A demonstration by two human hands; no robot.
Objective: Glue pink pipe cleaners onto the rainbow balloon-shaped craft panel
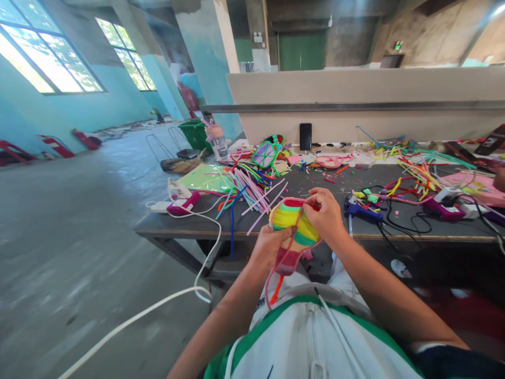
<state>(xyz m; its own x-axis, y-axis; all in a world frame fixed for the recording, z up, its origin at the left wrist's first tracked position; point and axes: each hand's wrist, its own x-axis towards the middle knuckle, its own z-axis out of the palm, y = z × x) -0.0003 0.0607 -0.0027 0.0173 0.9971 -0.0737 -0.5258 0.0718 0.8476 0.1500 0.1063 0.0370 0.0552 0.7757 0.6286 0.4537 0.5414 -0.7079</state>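
bare forearms point(229, 310) converge, left hand point(271, 246) gripping, right hand point(326, 213) pinching just beyond it.

Piece point(286, 217): matt, ridged, fuzzy-looking bands. Cord point(298, 223): matt, soft-looking pile. Stems point(252, 190): same fuzzy finish. Tabletop point(158, 222): matt, fairly smooth. Glue gun point(365, 211): smooth plastic. Socket block point(184, 205): smooth plastic, slight gloss. Bottle point(219, 143): clear plastic, shiny. Sheet point(205, 179): thin plastic film, glossy. Phone point(305, 137): smooth, glossy face. Rail point(335, 108): metal-looking, dull. Floor point(98, 226): smooth, patchy reflections. Garment point(290, 337): cloth, matt, creased.

Daylight glows through paned windows point(51, 52) in a turquoise wall point(112, 100). A grey floor point(98, 226) stretches beside the dark metal-framed workbench point(302, 184).
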